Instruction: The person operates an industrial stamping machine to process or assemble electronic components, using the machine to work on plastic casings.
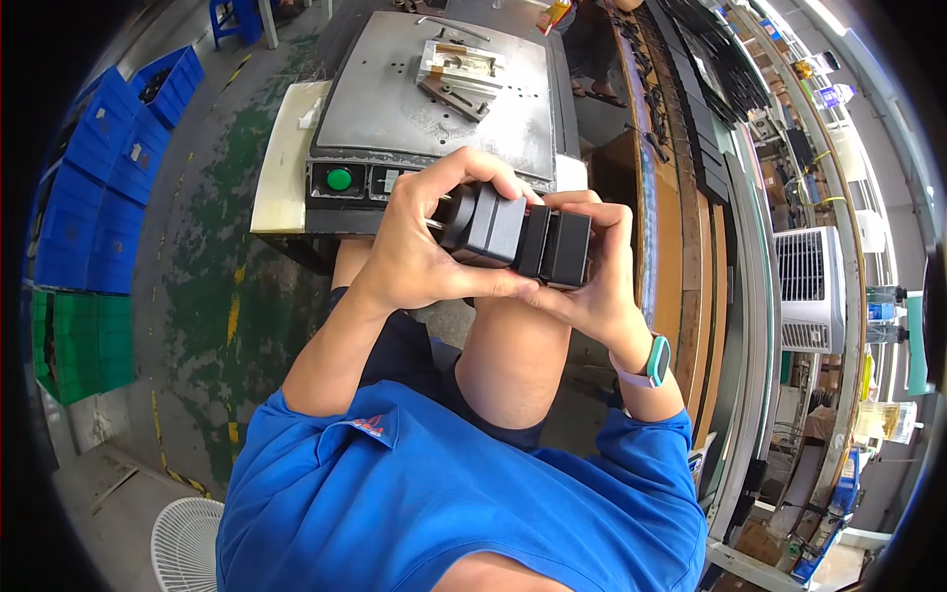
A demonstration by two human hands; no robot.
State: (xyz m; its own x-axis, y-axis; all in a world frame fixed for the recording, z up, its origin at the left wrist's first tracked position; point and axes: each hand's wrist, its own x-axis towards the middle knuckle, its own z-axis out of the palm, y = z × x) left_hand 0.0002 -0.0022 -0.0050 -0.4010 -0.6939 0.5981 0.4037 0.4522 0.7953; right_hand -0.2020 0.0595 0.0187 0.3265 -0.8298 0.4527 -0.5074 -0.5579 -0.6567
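Note:
Both my hands are raised in front of a bench machine, close together, with fingers curled and thumbs toward each other. Between the fingers of my left hand (pixel 409 242) is a black power adapter (pixel 493 229) with metal prongs pointing left. My right hand (pixel 609 259) grips black rectangular blocks (pixel 565 251), which look like more adapters lying side by side. These sit right against the left-hand adapter. My fingers and palms cover part of every piece, so how many there are is hard to make out.
Ahead stands the machine with a metal plate (pixel 360 109), a clamp-like fixture (pixel 464 67) and a green button (pixel 338 179). Blue bins (pixel 74 232) and green bins (pixel 99 340) are stacked at left. A conveyor line (pixel 661 286) runs along the right, beside a white air cooler (pixel 809 286).

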